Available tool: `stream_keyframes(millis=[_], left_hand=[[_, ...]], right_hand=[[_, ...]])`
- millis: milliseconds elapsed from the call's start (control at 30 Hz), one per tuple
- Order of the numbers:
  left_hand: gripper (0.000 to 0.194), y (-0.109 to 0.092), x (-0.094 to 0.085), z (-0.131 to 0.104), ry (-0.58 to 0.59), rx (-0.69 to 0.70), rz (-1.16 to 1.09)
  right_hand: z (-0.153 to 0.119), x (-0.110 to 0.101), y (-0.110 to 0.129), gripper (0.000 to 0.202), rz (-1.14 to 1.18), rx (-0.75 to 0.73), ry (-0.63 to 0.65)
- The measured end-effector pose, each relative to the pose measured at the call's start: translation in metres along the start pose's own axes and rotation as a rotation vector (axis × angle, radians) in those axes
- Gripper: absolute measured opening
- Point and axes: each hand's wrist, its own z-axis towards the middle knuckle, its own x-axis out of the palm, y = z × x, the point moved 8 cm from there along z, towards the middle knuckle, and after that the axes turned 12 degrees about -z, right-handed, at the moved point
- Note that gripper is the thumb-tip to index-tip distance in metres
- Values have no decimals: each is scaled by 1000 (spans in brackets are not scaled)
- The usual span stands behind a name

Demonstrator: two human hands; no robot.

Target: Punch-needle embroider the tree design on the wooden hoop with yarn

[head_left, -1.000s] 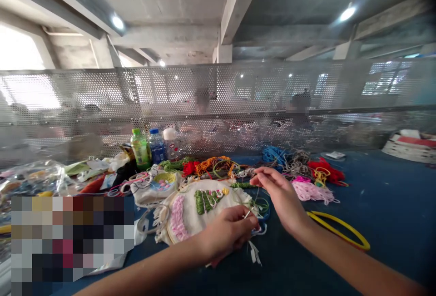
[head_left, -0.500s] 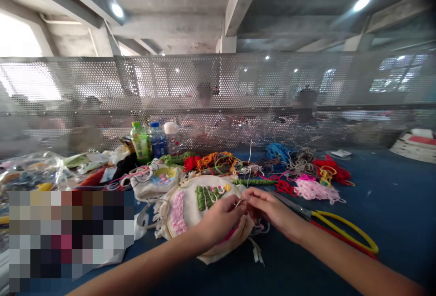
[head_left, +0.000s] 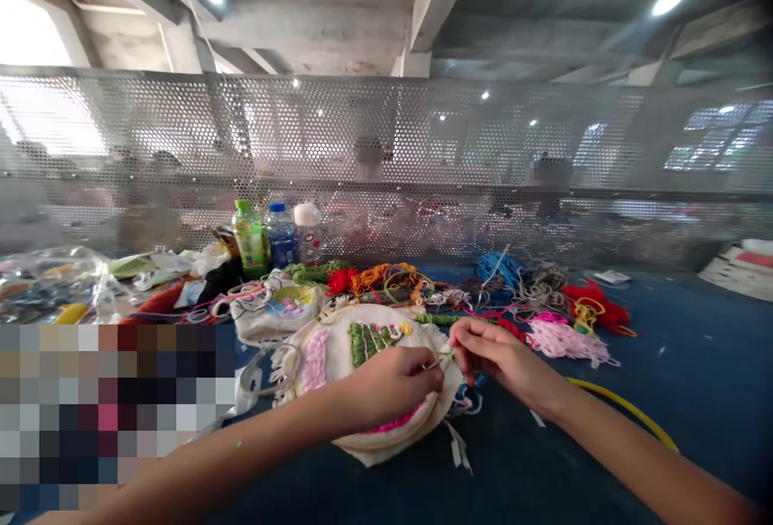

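Observation:
An embroidery hoop with cream cloth (head_left: 341, 324) lies on the blue table, bearing a green stitched patch (head_left: 368, 342) and a pink stitched band (head_left: 316, 360). Over its right half, my left hand (head_left: 402, 380) pinches a thin needle-like piece. Just right of the hoop, my right hand (head_left: 492, 348) has its thumb and forefinger pressed together near the tip of that piece; what they hold is too small to make out. A pale strand rises above the right hand.
Yarn bundles lie behind the hoop: orange (head_left: 386, 279), blue (head_left: 498, 269), grey, red and pale pink (head_left: 564, 337). Three bottles (head_left: 281, 237) stand back left by a perforated metal screen (head_left: 338, 130). A smaller hoop (head_left: 259, 317) sits left; yellow scissor handles (head_left: 634, 408) show right.
My right hand has moved right, away from the left, and the hands are farther apart. The left hand has turned palm down. The right forearm now covers most of the scissors.

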Motion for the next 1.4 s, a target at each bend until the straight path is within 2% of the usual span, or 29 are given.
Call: stream_keyframes(millis=[167,300,400,500,667,867,1067,1233,1400], left_hand=[[22,30,-8,-5,-29,-87,-120],[16,60,-10,1,-23,-172,-268],[13,71,-10,4,-19,-212,-366],[14,71,-8,5,-18,-213,-428],[20,71,-6,4,-17,-192,-479],[30,72,-9,4,-89,-168,-530],[32,66,-7,1,-38,-186,-477],[33,68,-5,0,-10,-201,-432],[32,72,-5,0,-10,-220,-431]], right_hand=[[3,-2,-6,22,23,10,-48],[8,23,-30,29,13,99,36],[11,43,-43,39,-42,112,77],[12,47,-47,40,-57,109,40],[10,37,-49,39,53,172,-52],[8,29,-54,36,190,186,-198],[8,34,-48,33,66,108,-128],[9,29,-50,33,82,107,-177],[11,29,-51,35,14,105,-152]])
